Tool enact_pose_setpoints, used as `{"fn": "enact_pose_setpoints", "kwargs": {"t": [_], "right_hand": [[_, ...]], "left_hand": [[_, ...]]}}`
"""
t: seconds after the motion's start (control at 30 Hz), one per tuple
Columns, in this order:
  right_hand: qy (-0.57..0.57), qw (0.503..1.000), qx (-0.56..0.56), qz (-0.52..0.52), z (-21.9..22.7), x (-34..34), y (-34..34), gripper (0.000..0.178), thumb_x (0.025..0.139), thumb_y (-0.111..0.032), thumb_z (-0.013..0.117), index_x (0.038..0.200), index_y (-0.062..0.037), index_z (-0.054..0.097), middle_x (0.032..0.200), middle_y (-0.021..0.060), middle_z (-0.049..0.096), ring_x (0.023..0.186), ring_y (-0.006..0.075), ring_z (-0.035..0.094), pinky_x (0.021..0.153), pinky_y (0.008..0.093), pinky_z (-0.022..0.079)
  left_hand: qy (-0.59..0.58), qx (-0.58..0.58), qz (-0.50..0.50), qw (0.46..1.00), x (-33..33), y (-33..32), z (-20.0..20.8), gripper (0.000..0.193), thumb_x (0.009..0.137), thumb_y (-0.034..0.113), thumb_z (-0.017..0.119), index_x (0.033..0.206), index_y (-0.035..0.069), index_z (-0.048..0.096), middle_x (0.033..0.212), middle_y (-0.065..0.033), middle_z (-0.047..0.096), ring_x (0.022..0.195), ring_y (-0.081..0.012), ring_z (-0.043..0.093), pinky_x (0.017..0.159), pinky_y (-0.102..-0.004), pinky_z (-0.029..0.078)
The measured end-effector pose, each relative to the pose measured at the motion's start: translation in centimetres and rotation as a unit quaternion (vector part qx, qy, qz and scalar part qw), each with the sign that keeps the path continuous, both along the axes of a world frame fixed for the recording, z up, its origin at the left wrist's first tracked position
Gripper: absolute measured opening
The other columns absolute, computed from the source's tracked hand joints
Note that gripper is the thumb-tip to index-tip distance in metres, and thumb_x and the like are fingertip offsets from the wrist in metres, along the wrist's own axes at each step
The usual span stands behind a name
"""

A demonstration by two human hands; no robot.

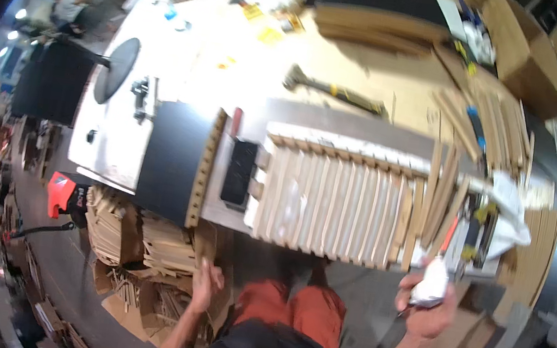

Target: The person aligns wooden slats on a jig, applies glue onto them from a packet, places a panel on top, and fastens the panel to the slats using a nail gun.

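Nearest the body, the left hand (205,283) hangs short of the workbench's (186,72) near edge, fingers loosely parted and holding nothing, beside stacked cardboard pieces (172,248) below that edge. The right hand (431,316) is closed around a white squeeze bottle (429,284), its orange nozzle (451,234) pointing away over the near edge, toward the right corner. A slatted wooden panel (331,206) lies along the near edge, pale bands running between its slats; whether those bands are glue cannot be told. Loose wooden strips (443,190) crowd its right side. To its left sit a black tray (241,172) and, nearer the left corner, a dark board (174,159) with a notched strip (205,167) along one side. Farther in lies a hammer (332,92), and at the far edge a dark panel (388,1) rests over brown boards (377,30)

Pressing the bottle too hard could drip its contents onto the strips or tools by the nozzle. A sleeve or wrist brushing the strips might scatter them, and a knock at the near edge could shift the slatted panel, since its near side lies right there
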State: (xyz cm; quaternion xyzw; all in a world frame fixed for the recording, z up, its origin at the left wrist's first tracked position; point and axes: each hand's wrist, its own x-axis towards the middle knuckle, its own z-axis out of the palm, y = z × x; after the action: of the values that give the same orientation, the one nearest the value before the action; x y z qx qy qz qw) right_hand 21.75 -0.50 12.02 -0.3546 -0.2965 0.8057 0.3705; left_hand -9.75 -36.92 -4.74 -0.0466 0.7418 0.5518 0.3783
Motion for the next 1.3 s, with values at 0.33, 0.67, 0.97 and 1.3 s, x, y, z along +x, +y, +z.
{"fn": "enact_pose_setpoints", "kwargs": {"t": [0.33, 0.67, 0.97, 1.3], "right_hand": [[0.158, 0.934, 0.002, 0.320, 4.9, -16.3, 0.5, 0.082, 0.083, -0.033, 0.080, 0.142, 0.0054, 0.038, 0.135, 0.0256, 0.052, 0.116, 0.0462, 0.059, 0.081, 0.0554, 0.061], [0.044, 0.948, 0.115, 0.292, 3.5, -34.1, -2.0, 0.044, 0.092, -0.012, 0.065, 0.131, 0.0011, 0.049, 0.119, 0.0164, 0.065, 0.110, 0.0285, 0.065, 0.088, 0.0431, 0.057], [-0.247, 0.908, 0.280, 0.190, -14.4, -44.1, 5.6, 0.037, 0.086, -0.013, 0.077, 0.116, -0.0068, 0.057, 0.100, 0.0018, 0.063, 0.086, 0.0105, 0.060, 0.073, 0.0252, 0.050], [-0.471, 0.657, 0.553, 0.201, -16.3, -46.8, 5.5, 0.034, 0.081, -0.025, 0.075, 0.106, -0.0060, 0.060, 0.097, 0.0196, 0.066, 0.092, 0.0388, 0.064, 0.081, 0.0444, 0.050]], "left_hand": [[0.024, -0.215, 0.017, 0.976, -2.4, -15.8, -8.3, 0.063, 0.100, 0.056, 0.045, 0.127, -0.001, 0.051, 0.117, -0.0215, 0.061, 0.102, -0.0340, 0.060, 0.086, -0.0469, 0.049], [0.222, -0.301, 0.060, 0.925, -21.2, -16.8, -13.3, 0.064, 0.095, 0.058, 0.052, 0.102, -0.006, 0.055, 0.084, -0.0172, 0.061, 0.075, -0.0281, 0.058, 0.068, -0.0428, 0.046], [0.180, -0.140, -0.007, 0.974, -14.8, -26.2, -11.6, 0.078, 0.085, 0.069, 0.060, 0.086, -0.008, 0.053, 0.073, -0.0178, 0.059, 0.068, -0.0271, 0.053, 0.062, -0.0425, 0.045], [0.083, -0.126, 0.026, 0.988, -14.1, -24.7, -3.1, 0.048, 0.096, 0.034, 0.065, 0.070, -0.004, 0.052, 0.062, -0.0129, 0.060, 0.058, -0.0179, 0.060, 0.055, -0.0332, 0.047]]}}
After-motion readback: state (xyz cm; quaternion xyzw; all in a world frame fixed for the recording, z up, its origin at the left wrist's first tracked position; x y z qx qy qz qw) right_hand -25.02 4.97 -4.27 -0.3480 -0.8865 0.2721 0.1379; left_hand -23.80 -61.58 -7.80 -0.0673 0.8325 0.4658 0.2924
